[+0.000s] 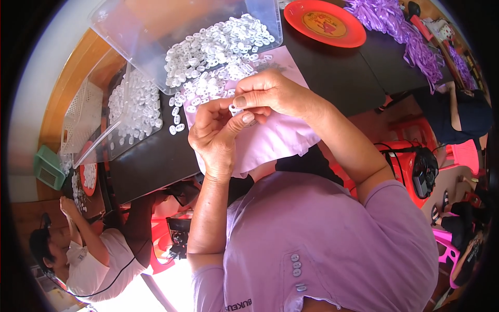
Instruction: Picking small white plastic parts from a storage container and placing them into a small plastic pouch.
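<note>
Hands pinching a small white plastic clip over a dark table

A clear plastic bin [156, 31] of white clips sits above a pale lilac sheet [280, 138]; an orange-red round plate [358, 31] bears a yellow centre label; left hand [215, 138] and right hand [273, 93] meet, fingertips clamped on one clip [236, 109].

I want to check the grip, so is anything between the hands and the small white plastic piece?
Nothing visible: the left hand and right hand both pinch the small white plastic piece directly, above the pale purple sheet.
</note>
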Demonstrator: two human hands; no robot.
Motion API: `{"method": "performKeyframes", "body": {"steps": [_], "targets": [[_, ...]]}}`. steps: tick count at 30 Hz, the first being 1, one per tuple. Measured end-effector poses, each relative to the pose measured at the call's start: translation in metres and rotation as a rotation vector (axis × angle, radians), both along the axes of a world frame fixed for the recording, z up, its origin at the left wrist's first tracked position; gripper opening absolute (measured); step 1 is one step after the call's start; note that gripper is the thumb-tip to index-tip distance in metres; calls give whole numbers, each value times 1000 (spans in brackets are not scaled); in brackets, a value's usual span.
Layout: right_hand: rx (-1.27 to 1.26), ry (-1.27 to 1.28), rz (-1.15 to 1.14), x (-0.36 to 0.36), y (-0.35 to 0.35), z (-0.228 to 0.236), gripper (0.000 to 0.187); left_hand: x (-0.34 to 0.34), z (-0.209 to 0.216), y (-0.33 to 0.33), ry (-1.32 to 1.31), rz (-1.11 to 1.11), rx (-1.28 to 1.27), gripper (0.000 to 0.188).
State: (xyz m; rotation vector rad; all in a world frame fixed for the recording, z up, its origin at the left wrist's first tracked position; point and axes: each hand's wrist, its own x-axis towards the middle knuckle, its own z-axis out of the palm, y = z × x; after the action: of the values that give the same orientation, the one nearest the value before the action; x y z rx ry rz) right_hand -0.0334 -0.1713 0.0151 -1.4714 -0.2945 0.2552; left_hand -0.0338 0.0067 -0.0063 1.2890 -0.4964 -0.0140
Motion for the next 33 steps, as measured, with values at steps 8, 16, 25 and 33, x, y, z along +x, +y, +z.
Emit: {"method": "performKeyframes", "body": {"steps": [8, 16, 25, 33], "targets": [[-24, 27, 68, -3, -1, 2, 23, -1, -6, 2, -127, 28, 63, 25], [43, 9, 138, -2, -1, 1, 23, 0, -5, 2, -138, 39, 51, 26], [38, -53, -109, 6, 4, -1, 27, 3, -1, 0, -210, 238, 14, 19], [-113, -50, -202, 8, 4, -6, 23, 82, 122, 96, -378, 941, 326, 22]]}}
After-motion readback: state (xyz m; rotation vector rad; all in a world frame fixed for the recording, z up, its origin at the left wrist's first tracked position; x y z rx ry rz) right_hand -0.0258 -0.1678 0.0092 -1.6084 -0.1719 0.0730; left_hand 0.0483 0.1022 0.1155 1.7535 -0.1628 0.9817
